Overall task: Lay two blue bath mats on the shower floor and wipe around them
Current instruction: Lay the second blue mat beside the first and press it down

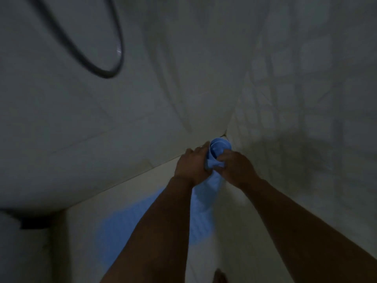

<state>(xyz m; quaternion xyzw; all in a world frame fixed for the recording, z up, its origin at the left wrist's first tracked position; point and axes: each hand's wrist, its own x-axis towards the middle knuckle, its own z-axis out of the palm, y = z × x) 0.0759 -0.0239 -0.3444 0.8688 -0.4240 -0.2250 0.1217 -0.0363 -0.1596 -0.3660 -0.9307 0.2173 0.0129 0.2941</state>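
The room is dim. A rolled blue bath mat (206,193) stands on end in the corner of the shower, its open top (220,147) showing a spiral. My left hand (192,164) grips the roll's left side and my right hand (234,166) pinches its upper edge from the right. A second blue bath mat (122,227) lies flat on the pale floor below my left forearm, partly hidden by it.
Tiled walls (102,119) close in on the left, back and right, meeting at the corner (225,133). A dark shower hose (114,64) loops down at the upper left. A dark ledge or fixture (32,223) sits at the lower left. Something small shows at the bottom edge (219,276).
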